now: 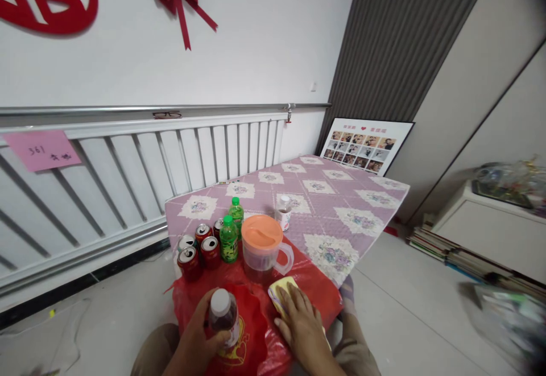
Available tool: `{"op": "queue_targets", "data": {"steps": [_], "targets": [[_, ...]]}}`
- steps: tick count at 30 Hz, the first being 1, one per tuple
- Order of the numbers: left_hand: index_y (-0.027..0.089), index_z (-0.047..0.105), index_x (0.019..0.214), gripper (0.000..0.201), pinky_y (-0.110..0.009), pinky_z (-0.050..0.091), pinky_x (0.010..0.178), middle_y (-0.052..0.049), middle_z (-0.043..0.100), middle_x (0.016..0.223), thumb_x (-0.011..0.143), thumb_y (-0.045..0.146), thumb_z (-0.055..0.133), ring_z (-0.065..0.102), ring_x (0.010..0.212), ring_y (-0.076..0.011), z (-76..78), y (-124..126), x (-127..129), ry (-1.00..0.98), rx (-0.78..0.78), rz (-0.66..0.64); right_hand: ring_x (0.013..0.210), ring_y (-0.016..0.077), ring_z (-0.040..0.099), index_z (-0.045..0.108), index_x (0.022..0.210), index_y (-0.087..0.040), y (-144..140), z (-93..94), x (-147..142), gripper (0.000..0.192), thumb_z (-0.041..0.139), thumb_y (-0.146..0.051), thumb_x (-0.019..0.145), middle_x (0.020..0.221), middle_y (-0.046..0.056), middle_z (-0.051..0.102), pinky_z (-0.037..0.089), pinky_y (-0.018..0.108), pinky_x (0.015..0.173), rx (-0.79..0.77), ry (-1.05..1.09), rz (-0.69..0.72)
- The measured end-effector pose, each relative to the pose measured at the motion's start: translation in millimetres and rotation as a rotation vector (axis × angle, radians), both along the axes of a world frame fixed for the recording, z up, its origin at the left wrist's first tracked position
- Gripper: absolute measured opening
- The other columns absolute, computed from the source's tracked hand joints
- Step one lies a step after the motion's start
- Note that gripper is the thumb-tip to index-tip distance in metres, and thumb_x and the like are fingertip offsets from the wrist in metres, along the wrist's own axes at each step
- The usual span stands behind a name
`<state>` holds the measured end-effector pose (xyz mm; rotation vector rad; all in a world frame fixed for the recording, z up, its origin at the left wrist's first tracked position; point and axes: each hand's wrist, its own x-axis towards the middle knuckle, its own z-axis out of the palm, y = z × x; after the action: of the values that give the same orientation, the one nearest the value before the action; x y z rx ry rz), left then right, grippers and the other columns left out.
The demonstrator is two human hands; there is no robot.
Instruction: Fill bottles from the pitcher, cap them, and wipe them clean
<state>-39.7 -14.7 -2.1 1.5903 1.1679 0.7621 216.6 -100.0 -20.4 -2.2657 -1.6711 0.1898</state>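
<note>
In the head view my left hand [200, 330] is wrapped around a small clear bottle [224, 313] with a white cap and dark contents, above the red plastic sheet [256, 330]. My right hand [301, 319] holds a folded yellow cloth [282, 289] down on that sheet, fingers over its top; part of the cloth is hidden under the palm. Just beyond it stands a clear plastic pitcher [258, 259] with an orange lid and a side handle. Two green bottles, the nearer one [229, 242] beside the pitcher, stand upright. A second white-capped bottle [284, 214] is behind the pitcher.
Several opened drink cans [210, 251] are grouped at the table's left edge. A purple patterned tablecloth [318, 185] covers the table, which meets a white radiator [222, 151]. A photo board [362, 144] leans at the far end. Books [443, 256] lie under a white cabinet at right.
</note>
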Motion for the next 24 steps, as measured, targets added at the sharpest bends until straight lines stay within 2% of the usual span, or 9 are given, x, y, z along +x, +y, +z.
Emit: {"op": "queue_targets", "data": {"steps": [3, 5, 9, 12, 15, 18, 24], "targets": [[0.019, 0.050, 0.133, 0.074, -0.033, 0.045, 0.106, -0.008, 0.062, 0.136, 0.061, 0.012, 0.064, 0.058, 0.124, -0.0271, -0.6, 0, 0, 0.001, 0.005, 0.004, 0.136, 0.0310, 0.045, 0.052, 0.139, -0.018, 3, 11.4, -12, 0.055, 0.057, -0.027, 0.085, 0.145, 0.017, 0.051, 0.039, 0.051, 0.109, 0.190, 0.133, 0.092], [0.018, 0.051, 0.132, 0.073, -0.033, 0.044, 0.107, -0.009, 0.061, 0.136, 0.061, 0.013, 0.066, 0.057, 0.125, -0.0276, -4.5, 1, -1, -0.003, 0.031, 0.011, 0.137, 0.0273, 0.044, 0.048, 0.142, -0.017, 6, 22.9, -28, 0.059, 0.057, -0.025, 0.085, 0.146, 0.016, 0.050, 0.036, 0.048, 0.113, 0.240, 0.282, 0.176], [0.014, 0.049, 0.134, 0.072, -0.040, 0.044, 0.109, -0.016, 0.058, 0.138, 0.065, 0.019, 0.071, 0.055, 0.127, -0.0313, -20.7, 3, -3, -0.086, 0.101, -0.029, 0.141, 0.0254, 0.038, 0.042, 0.146, -0.021, 18, 45.6, -67, 0.078, 0.066, -0.016, 0.072, 0.151, 0.011, 0.045, 0.031, 0.045, 0.116, 0.077, 0.565, 0.258], [0.014, 0.047, 0.137, 0.075, -0.043, 0.040, 0.112, -0.017, 0.054, 0.141, 0.066, 0.022, 0.072, 0.051, 0.131, -0.0324, -33.2, 5, -5, -0.101, 0.120, -0.042, 0.139, 0.0252, 0.041, 0.040, 0.147, -0.018, 27, 52.6, -87, 0.088, 0.069, -0.012, 0.065, 0.151, 0.012, 0.045, 0.032, 0.041, 0.115, 0.007, 0.670, 0.318], [0.015, 0.047, 0.137, 0.076, -0.044, 0.038, 0.114, -0.015, 0.055, 0.142, 0.064, 0.017, 0.070, 0.050, 0.132, -0.0316, -38.6, 7, -6, -0.098, 0.120, -0.053, 0.130, 0.0234, 0.052, 0.048, 0.140, -0.020, 33, 52.9, -92, 0.078, 0.066, -0.010, 0.065, 0.143, 0.010, 0.055, 0.039, 0.036, 0.110, 0.038, 0.733, 0.390], [0.015, 0.048, 0.135, 0.077, -0.045, 0.036, 0.115, -0.016, 0.054, 0.142, 0.061, 0.013, 0.068, 0.049, 0.133, -0.0317, -38.3, 9, -5, -0.093, 0.124, -0.054, 0.115, 0.0226, 0.063, 0.057, 0.128, -0.023, 35, 50.7, -93, 0.067, 0.064, -0.008, 0.064, 0.126, 0.005, 0.067, 0.047, 0.032, 0.100, 0.084, 0.801, 0.410], [0.012, 0.045, 0.135, 0.076, -0.046, 0.037, 0.115, -0.019, 0.054, 0.141, 0.061, 0.011, 0.064, 0.051, 0.132, -0.0321, -36.8, 10, -4, -0.078, 0.171, -0.077, 0.103, 0.0224, 0.065, 0.061, 0.113, -0.023, 36, 44.2, -101, 0.055, 0.062, -0.005, 0.060, 0.111, 0.001, 0.069, 0.048, 0.027, 0.090, 0.179, 0.845, 0.413]]}}
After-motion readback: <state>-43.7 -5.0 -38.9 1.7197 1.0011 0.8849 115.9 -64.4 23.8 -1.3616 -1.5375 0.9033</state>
